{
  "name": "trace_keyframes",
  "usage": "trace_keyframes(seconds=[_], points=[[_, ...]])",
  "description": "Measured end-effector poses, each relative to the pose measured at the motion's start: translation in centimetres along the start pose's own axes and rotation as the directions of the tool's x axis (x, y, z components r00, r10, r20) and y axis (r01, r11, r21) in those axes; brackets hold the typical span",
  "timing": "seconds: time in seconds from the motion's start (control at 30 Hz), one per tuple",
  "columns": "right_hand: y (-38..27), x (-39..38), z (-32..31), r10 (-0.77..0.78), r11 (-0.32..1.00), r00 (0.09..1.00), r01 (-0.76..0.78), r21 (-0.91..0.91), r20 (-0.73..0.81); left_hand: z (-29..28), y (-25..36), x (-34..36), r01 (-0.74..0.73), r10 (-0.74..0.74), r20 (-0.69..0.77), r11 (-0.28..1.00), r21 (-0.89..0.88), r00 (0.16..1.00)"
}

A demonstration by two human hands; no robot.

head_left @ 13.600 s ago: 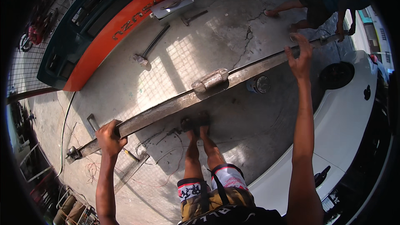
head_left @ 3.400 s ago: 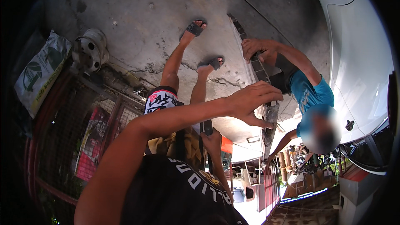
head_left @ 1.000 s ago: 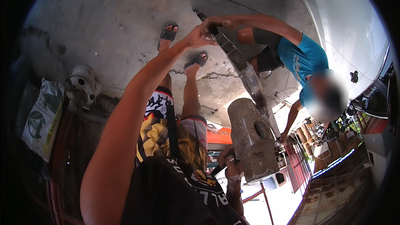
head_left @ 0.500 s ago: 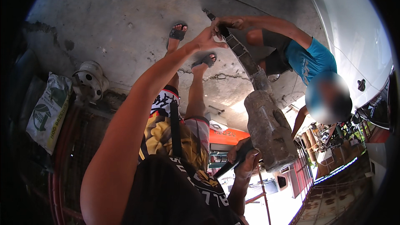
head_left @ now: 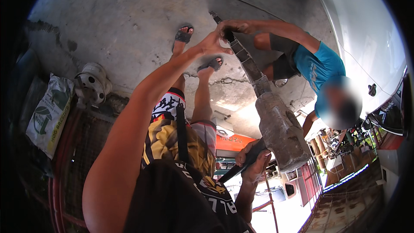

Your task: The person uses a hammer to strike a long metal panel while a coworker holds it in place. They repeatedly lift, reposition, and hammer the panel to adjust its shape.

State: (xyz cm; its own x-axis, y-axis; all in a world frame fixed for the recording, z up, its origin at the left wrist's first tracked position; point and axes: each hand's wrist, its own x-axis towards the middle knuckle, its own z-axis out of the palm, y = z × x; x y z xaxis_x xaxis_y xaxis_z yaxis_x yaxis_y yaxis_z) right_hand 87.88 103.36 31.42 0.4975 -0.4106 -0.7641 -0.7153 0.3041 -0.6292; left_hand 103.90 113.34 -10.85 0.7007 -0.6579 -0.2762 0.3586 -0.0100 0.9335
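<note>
One sledgehammer (head_left: 278,125) is in my right grip (head_left: 254,160), closed round its dark handle (head_left: 233,172) near the head (head_left: 282,131), which overlaps the metal bar (head_left: 249,65) in my view. My left grip (head_left: 212,43) curves at the bar's edge (whether closed, I cannot tell), beside a co-worker's hand (head_left: 237,26), above the floor (head_left: 125,21).

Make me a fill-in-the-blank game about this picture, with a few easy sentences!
1. The co-worker wears a ______ shirt.
2. The person's right hand grips the hammer by its black ______.
3. At the metal bar, the person's left hand is right by the co-worker's ______.
4. The wheel rim and the printed sack are on the ______ side of the picture.

Missing words: blue; handle; hand; left.
</note>
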Motion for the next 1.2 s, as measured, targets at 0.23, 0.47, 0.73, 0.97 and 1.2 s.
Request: trace_keyframes(seconds=[0.23,0.47,0.73,0.97,1.2], points=[[-0.3,-0.8,-1.2,0.04,0.996,0.996,-0.046,0.077,0.08,0.6,-1.2,-0.4,0.067,-0.064,-0.091,0.997,0.036,0.994],[-6.8,-3.8,-2.9,-0.255,0.963,0.878,0.193,0.187,0.406,0.1,-0.8,-0.3,0.113,-0.107,-0.072,0.989,0.091,0.992],[-1.6,-1.6,-2.0,-0.14,0.977,0.989,0.147,-0.154,0.051,-0.2,-1.6,0.0,0.105,-0.097,-0.082,0.99,0.094,0.992],[1.6,2.8,1.1,0.003,1.0,1.0,-0.003,0.002,0.028,0.9,-3.4,-1.0,0.047,-0.045,-0.064,0.998,0.036,0.997],[1.9,0.5,-1.4,0.128,0.992,0.988,-0.127,-0.008,0.092,-0.1,-1.0,-0.2,0.093,-0.094,0.012,0.992,0.088,0.995]])
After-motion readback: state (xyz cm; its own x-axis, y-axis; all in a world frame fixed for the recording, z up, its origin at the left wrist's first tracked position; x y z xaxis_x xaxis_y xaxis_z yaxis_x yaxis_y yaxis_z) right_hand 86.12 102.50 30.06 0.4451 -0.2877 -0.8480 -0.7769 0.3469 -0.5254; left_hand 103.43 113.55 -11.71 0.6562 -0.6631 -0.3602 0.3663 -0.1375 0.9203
